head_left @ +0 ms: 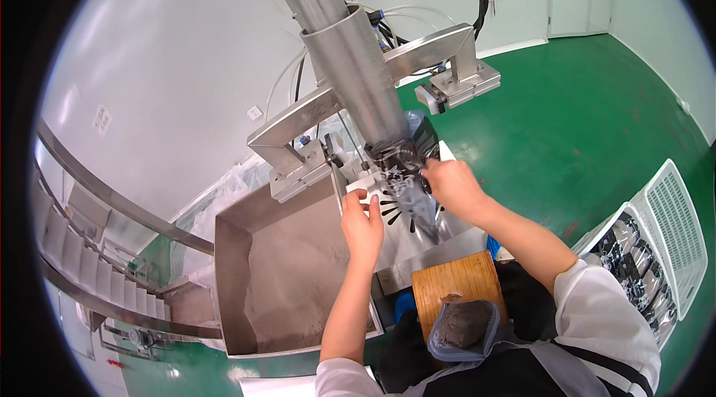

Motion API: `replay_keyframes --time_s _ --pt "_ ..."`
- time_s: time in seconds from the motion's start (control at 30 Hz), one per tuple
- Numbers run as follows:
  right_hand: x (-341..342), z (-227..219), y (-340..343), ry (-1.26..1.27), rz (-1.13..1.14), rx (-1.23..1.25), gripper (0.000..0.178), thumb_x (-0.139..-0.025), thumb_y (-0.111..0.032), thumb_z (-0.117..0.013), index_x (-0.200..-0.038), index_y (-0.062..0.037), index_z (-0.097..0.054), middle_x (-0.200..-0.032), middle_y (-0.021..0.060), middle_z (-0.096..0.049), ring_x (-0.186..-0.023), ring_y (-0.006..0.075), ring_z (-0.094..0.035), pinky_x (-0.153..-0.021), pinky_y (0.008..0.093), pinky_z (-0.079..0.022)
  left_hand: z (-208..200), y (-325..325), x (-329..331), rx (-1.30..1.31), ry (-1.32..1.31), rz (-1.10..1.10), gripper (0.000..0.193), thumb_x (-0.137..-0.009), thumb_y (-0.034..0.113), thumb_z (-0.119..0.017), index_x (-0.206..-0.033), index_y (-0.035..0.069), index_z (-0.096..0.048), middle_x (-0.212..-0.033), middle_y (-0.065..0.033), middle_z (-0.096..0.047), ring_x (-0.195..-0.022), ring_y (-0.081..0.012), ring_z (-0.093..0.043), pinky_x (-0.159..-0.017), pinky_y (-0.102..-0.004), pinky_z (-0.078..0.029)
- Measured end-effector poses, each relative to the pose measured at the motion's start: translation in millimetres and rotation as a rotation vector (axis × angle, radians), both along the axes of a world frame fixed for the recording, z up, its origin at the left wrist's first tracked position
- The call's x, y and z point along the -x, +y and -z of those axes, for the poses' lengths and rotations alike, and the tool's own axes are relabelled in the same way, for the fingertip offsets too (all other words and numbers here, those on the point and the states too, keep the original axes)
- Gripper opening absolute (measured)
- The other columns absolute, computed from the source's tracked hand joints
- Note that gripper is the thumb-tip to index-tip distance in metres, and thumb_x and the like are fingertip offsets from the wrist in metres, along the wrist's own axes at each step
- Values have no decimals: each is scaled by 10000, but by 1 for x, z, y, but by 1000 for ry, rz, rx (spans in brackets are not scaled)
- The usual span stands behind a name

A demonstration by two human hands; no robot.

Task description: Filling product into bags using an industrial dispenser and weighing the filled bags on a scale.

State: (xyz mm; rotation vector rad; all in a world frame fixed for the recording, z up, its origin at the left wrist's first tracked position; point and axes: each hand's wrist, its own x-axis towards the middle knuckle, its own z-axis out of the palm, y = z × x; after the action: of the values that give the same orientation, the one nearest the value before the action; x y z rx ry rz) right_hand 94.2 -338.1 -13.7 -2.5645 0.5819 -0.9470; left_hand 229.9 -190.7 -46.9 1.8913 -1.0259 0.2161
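The printed bag (403, 177), black and silvery, is at the lower end of the upright steel tube (362, 76), above the slotted steel plate (388, 246), with its lower tip slanting toward the plate's near edge. Its upper part covers the end of the tube in this view; whether its mouth goes fully around the tube cannot be told. The lower part looks slack and creased, so I judge that the bag is at an early stage, being set at the tube and probably not full.

The right hand (456, 190) has its fingers closed on the bag's right side, pinching the film. The left hand (363, 231) is near the bag's left side, over the plate's left edge, its thumb and fingers parted and curled with nothing seen between them. The two clamp blocks, the left one (300, 175) and the right one (466, 85), stand to either side of the tube and do not appear to grip the film.

Beyond the plate's left edge, the steel bin (230, 285) holds plenty of grey-brown powder (294, 270). At the right, the white crate (687, 214) already contains several similar packs (634, 266), seemingly finished; this bag is well apart from them.
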Motion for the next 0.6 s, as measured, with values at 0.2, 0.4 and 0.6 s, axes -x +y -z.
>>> replay_keyframes --time_s 0.2,0.4,0.6 --pt "16 -27 -14 168 74 175 64 -686 -1 -552 -741 -4 -585 -657 220 -609 -629 379 -624 -585 467 -495 -34 -9 26 236 -97 119 273 -878 2 -515 -1148 -26 -486 -1110 -159 -520 -796 -194 -621 -538 -253 -511" --pt "1 -27 -20 7 -11 125 100 -782 -85 -592 -721 -12 -561 -653 202 -597 -646 381 -610 -579 460 -480 -87 -22 26 318 -126 281 305 -843 -89 -462 -1138 -19 -497 -1135 -155 -492 -762 -158 -621 -525 -241 -504" --pt "12 -11 -6 -209 -74 -73 182 -828 -67 -589 -694 9 -492 -625 204 -573 -593 366 -601 -526 412 -471 15 -14 -9 337 130 136 238 -871 -24 -467 -1100 -26 -530 -1167 -158 -502 -743 -169 -615 -595 -267 -510"
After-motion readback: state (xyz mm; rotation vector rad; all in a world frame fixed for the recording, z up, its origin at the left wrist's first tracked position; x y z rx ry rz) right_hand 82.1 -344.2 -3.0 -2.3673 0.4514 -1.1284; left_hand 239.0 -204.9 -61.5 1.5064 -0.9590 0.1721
